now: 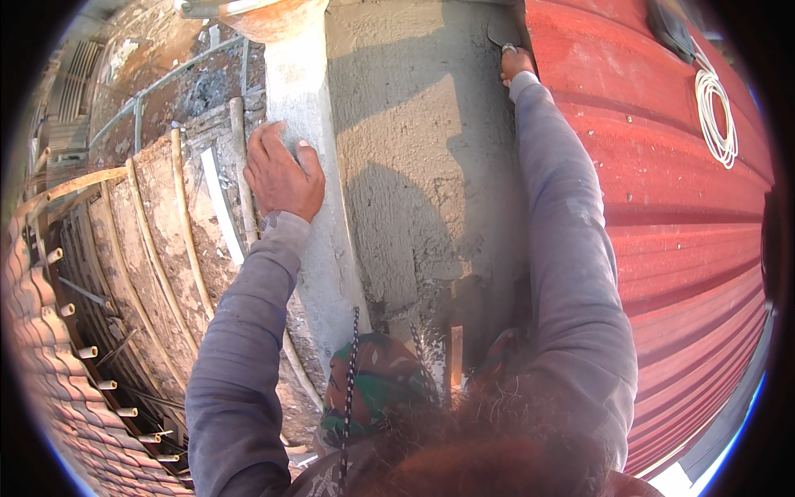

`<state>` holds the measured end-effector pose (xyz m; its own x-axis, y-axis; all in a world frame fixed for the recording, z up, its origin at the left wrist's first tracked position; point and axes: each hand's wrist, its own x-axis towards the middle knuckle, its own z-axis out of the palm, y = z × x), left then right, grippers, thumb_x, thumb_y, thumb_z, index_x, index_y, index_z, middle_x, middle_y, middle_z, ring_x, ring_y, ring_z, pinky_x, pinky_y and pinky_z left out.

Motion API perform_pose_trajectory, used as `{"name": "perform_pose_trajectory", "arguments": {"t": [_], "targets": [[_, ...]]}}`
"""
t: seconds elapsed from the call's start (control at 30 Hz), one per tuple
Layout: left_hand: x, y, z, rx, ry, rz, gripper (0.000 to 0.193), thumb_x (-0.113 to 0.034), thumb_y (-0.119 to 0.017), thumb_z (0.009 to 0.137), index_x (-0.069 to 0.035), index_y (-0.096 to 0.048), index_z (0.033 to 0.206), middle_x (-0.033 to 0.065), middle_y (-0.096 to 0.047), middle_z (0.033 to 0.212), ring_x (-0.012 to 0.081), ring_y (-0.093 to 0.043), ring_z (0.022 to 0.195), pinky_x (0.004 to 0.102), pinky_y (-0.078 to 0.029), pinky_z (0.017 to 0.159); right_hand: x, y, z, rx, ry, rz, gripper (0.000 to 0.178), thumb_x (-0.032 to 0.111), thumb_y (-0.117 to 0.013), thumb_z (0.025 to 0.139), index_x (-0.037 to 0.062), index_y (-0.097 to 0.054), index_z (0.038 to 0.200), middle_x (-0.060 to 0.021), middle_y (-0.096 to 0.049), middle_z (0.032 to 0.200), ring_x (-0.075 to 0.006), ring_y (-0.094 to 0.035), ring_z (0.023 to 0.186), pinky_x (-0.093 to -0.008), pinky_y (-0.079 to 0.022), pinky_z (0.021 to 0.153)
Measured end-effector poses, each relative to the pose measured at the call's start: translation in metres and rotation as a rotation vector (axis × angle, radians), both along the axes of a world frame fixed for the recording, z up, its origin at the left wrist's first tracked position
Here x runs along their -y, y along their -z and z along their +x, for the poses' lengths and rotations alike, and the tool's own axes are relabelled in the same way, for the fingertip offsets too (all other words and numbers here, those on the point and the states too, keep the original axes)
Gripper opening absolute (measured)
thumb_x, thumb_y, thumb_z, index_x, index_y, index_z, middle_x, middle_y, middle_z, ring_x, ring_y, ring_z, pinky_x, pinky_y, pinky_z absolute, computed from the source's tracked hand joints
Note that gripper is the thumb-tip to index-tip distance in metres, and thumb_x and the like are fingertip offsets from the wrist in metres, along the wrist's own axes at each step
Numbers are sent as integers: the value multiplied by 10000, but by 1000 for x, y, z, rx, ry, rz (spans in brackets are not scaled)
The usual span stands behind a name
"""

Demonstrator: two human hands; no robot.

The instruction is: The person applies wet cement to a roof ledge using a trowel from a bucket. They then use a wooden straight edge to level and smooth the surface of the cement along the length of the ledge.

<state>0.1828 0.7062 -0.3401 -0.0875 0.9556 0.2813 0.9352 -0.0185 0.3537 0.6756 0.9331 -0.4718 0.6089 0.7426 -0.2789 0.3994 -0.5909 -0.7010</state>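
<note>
My left hand [284,172] lies on the outer edge of a pale concrete ledge [300,70], its fingers and thumb apart and nothing in it. Stretched far forward, my right hand [517,66] is closed round a trowel, whose thin blade [498,35] shows only in part. The trowel is at the far right corner of a grey mortar surface [406,108], close against the red metal sheet. Rough texture covers the mortar, with darker, smoother areas along its right side and far end. The trowel's handle is mostly hidden in my grip.
Red corrugated metal sheeting [687,248] rises along the right, with a coil of white cable [716,120] on it. Down on the left are wooden poles [186,219], a white strip [221,199] and a tiled roof [58,356]. A rounded orange-and-white object [269,18] sits at the ledge's far end.
</note>
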Motion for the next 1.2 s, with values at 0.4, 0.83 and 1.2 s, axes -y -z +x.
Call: {"name": "perform_pose_trajectory", "arguments": {"t": [0.4,0.83,1.2], "targets": [[0,-3,2,37,0,-22,496,-258,-612,971,-55,-538,1417,192,-490,1474,388,-458,1409,528,-329,1168,-7,4,-7,-176,124,21,391,402,-583,1052,93,-638,1286,-135,-713,933,-270,-689,689,-423,-581,609],[2,1,-6,-29,-33,22,470,-255,-614,989,-94,-532,1423,167,-519,1456,377,-495,1394,528,-351,1147,82,-10,-106,-218,-86,-12,392,342,-598,1060,97,-675,1357,-129,-713,938,-246,-724,715,-425,-594,564],[-4,3,8,5,13,15,465,-249,-609,993,-93,-523,1422,168,-511,1464,367,-487,1407,537,-344,1156,96,62,18,197,55,48,381,326,-597,1062,75,-665,1340,-167,-762,1094,-335,-767,901,-473,-608,673]]}}
